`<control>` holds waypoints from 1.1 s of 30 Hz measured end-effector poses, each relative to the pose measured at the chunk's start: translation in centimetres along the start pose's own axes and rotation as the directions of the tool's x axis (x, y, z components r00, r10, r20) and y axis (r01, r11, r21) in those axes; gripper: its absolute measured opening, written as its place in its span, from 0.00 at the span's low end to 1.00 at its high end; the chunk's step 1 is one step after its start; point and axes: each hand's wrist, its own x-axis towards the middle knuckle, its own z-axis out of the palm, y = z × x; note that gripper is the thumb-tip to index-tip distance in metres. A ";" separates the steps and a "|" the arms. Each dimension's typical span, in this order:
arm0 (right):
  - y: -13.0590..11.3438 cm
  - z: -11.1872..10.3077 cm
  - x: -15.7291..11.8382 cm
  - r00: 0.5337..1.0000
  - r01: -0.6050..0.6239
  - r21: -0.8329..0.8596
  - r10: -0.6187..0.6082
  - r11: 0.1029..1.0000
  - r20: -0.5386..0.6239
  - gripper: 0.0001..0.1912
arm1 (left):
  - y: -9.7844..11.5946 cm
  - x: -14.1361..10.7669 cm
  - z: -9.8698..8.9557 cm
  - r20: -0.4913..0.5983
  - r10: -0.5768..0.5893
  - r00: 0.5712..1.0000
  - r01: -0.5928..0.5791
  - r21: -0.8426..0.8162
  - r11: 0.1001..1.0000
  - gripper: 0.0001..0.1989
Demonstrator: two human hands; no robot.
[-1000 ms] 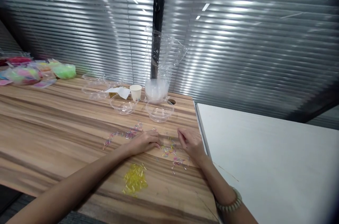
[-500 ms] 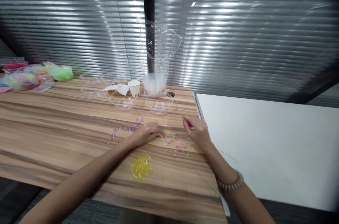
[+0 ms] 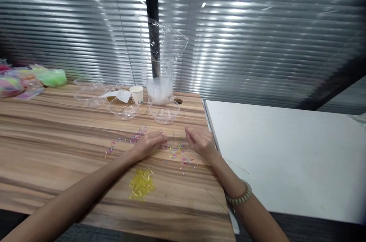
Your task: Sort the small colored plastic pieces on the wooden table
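Note:
My left hand (image 3: pixel 150 143) rests low over the table, its fingers drawn together at the edge of some loose coloured tube beads (image 3: pixel 177 149). Whatever its fingertips hold is hidden or too small to make out. To the right, my right hand (image 3: pixel 201 142) is held closed, thumb against fingers, just above the wood; what it pinches, if anything, does not show. More pink and purple beads (image 3: pixel 135 138) lie behind and left of my left hand. A heap of yellow tube beads (image 3: pixel 142 184) sits nearer to me, between my forearms.
Clear plastic bowls (image 3: pixel 164 112) stand toward the back, beside a paper cup (image 3: pixel 137 94) and a bagged stack of bowls (image 3: pixel 160 88). Colourful bags (image 3: pixel 51 77) lie far left. A white table (image 3: pixel 274 150) adjoins the wooden table (image 3: pixel 71 120) on the right.
The view has shifted slightly, so everything sits further left. My right hand has turned a little, knuckles more upward and fingertips nearer the beads. My left hand's fingertips have drawn back slightly from the mixed beads.

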 end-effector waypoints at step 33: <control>1.8 -1.1 -2.1 0.977 -0.214 -0.073 0.213 0.974 -0.022 0.08 | -0.8 -0.2 -1.0 -0.329 -0.385 0.862 0.340 -0.188 0.921 0.09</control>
